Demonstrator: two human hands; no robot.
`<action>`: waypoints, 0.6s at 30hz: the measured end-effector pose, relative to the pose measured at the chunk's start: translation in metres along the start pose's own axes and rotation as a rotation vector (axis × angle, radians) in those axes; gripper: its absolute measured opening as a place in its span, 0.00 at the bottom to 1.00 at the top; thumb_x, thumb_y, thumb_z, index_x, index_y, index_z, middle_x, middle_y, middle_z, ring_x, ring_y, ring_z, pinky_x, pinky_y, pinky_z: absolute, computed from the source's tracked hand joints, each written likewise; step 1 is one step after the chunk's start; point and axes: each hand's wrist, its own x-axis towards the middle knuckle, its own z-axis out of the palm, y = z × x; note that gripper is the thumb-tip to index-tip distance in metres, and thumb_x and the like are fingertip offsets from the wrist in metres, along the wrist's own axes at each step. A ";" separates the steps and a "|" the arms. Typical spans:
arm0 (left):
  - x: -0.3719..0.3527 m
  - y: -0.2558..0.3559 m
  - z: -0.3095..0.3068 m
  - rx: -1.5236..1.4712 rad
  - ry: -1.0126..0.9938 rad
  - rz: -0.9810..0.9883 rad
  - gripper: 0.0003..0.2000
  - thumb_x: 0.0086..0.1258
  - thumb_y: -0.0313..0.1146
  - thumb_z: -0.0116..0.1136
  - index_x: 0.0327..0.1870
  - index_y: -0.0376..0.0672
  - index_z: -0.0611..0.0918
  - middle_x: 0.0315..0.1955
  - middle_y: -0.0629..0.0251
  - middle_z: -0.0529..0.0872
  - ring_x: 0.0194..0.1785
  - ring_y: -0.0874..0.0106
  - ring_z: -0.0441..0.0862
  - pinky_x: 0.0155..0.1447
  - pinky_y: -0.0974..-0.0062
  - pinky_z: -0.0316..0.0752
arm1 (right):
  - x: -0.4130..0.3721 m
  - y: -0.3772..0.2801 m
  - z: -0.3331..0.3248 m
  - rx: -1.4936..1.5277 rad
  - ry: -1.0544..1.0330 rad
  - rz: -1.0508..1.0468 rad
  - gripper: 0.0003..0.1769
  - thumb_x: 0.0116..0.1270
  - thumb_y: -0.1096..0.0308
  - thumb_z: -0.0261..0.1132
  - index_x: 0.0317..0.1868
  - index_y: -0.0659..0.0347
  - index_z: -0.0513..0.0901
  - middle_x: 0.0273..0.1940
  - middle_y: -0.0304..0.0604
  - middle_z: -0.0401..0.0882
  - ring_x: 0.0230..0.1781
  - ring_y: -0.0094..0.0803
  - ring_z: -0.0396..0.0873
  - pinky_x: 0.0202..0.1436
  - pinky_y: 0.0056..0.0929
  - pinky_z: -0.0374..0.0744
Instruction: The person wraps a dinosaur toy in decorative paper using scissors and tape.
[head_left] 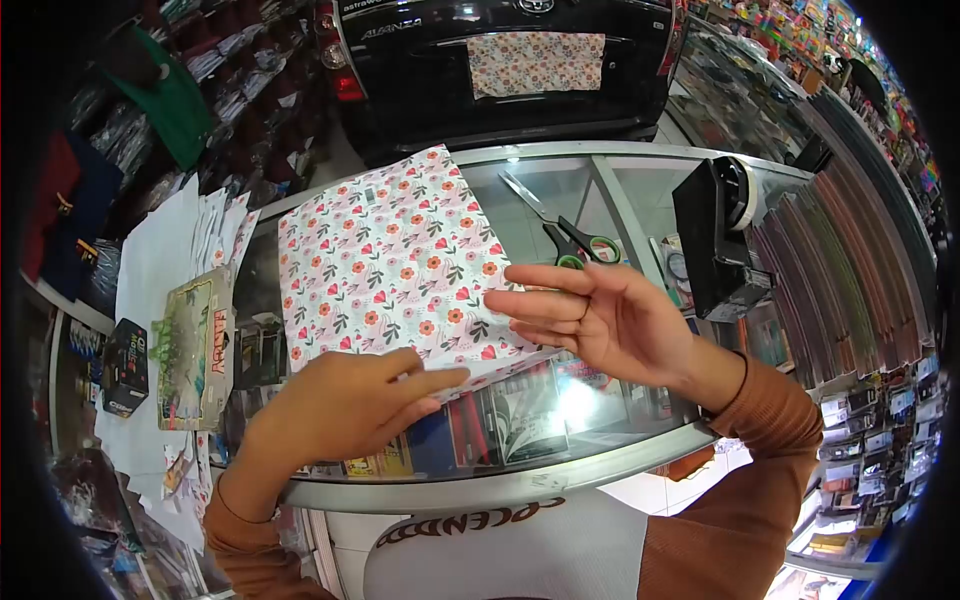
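A package in white floral wrapping paper (pixel 400 260) lies on the glass counter, with a small barcode on its top. My left hand (pixel 350 408) is at its near edge, fingers pressed on the folded paper there; part of the grip is hidden. Just off the package's right corner is my right hand (pixel 625 325), palm showing and fingers stretched out. A ring is on one finger, and I see nothing held in it. Scissors (pixel 556 222) with black and green handles lie with blades apart beyond the right hand. A black tape dispenser (pixel 705 250) with a roll stands farther right.
Under the glass counter (pixel 640 190) are books and packaged goods. Paper sheets, a game box (pixel 195 350) and a small black box (pixel 126 368) are at left. Stacked boards (pixel 845 270) stand right. A black car (pixel 420 75) is parked beyond the counter's metal edge.
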 end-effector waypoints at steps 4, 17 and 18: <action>0.004 0.000 -0.005 -0.048 -0.028 -0.028 0.13 0.74 0.40 0.55 0.54 0.50 0.84 0.29 0.66 0.81 0.26 0.63 0.81 0.31 0.67 0.77 | -0.005 0.003 0.006 -0.319 0.153 -0.096 0.24 0.70 0.72 0.67 0.65 0.66 0.75 0.53 0.52 0.85 0.55 0.27 0.82 0.62 0.25 0.75; -0.003 0.026 0.031 0.305 0.168 0.042 0.24 0.62 0.50 0.67 0.56 0.48 0.83 0.39 0.68 0.81 0.33 0.72 0.81 0.30 0.74 0.75 | -0.018 0.002 -0.007 -1.464 0.122 -0.407 0.06 0.63 0.73 0.72 0.38 0.62 0.82 0.32 0.41 0.80 0.31 0.31 0.81 0.31 0.27 0.77; -0.002 0.030 0.037 0.358 0.216 0.084 0.25 0.62 0.51 0.66 0.56 0.47 0.82 0.40 0.67 0.80 0.35 0.72 0.80 0.32 0.74 0.75 | -0.019 0.002 -0.006 -1.512 0.120 -0.444 0.06 0.63 0.73 0.72 0.38 0.63 0.82 0.33 0.42 0.80 0.32 0.33 0.82 0.32 0.28 0.78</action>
